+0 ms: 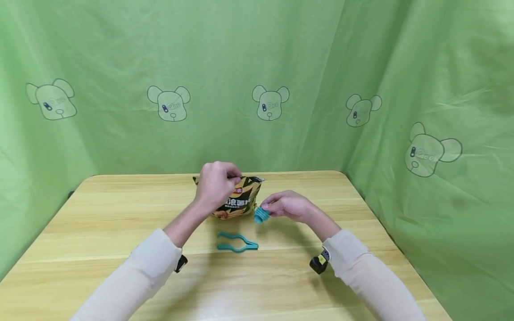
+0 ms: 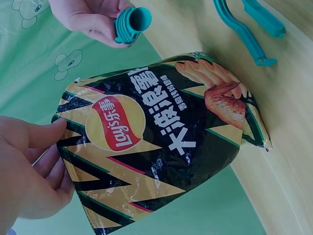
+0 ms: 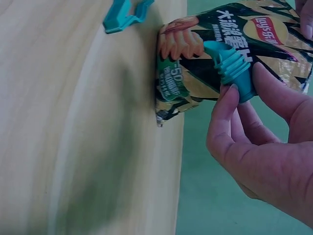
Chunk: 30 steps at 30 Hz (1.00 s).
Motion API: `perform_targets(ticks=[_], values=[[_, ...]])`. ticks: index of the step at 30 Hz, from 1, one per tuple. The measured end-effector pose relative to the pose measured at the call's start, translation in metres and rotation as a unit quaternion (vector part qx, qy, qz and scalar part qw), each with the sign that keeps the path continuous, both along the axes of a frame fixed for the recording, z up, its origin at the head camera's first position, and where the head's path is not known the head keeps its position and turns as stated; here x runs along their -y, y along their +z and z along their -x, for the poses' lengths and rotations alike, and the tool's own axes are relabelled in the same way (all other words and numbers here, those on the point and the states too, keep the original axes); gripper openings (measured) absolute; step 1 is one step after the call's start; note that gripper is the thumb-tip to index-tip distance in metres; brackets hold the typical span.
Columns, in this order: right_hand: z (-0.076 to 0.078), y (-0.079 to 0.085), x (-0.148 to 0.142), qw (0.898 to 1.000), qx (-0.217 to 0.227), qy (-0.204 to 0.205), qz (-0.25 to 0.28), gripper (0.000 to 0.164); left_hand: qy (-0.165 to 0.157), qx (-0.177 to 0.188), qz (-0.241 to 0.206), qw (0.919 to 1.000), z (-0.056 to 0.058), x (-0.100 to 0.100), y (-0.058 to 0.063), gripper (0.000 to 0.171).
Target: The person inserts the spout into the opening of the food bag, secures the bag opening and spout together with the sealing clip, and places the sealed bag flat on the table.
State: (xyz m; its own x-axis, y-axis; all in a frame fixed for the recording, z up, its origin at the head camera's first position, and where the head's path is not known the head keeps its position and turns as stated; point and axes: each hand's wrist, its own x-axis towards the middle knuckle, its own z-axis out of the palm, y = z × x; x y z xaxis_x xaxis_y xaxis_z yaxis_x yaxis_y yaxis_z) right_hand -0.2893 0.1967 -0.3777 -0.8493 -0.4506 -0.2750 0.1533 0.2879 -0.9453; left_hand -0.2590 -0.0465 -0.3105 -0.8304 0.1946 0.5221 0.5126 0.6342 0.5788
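Note:
My left hand (image 1: 213,187) pinches the top edge of a black-and-gold Lay's potato chip bag (image 2: 166,122) between thumb and fingers. The bag stands upright near the far edge of the table, its printed front towards me. In the right wrist view, my right hand (image 3: 264,142) pinches a small teal threaded spout (image 3: 232,66) by its smooth end. Its wide, hollow mouth shows in the left wrist view. The spout is held beside the bag's right side, above the tabletop. A teal bag clip (image 1: 253,246) lies in front of the bag, its two arms spread to the left.
The light wooden table (image 1: 100,214) has rounded far corners. Green curtains (image 1: 225,142) printed with bear heads hang behind it and on both sides. A small black device (image 1: 318,264) is strapped at my right wrist.

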Motion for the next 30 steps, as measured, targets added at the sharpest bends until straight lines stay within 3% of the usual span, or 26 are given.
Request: perform_targets(ticks=[8,19,24,30], values=[[0.003,0.033,-0.002,0.998,-0.036,-0.042,0.006,0.034,0.0,0.011,0.003,0.9999,0.001,0.001,0.003,0.009],[0.012,0.09,-0.002,0.997,-0.072,-0.036,0.008,0.032,0.002,0.027,0.008,0.9996,0.003,0.002,0.004,0.009],[0.016,0.103,0.005,0.996,-0.083,-0.035,0.016,0.028,0.003,0.025,0.013,0.9996,0.003,0.003,0.004,0.008],[0.016,0.107,0.014,0.996,-0.081,-0.032,0.009,0.03,0.0,0.041,0.011,0.9991,0.002,0.003,0.005,0.009]])
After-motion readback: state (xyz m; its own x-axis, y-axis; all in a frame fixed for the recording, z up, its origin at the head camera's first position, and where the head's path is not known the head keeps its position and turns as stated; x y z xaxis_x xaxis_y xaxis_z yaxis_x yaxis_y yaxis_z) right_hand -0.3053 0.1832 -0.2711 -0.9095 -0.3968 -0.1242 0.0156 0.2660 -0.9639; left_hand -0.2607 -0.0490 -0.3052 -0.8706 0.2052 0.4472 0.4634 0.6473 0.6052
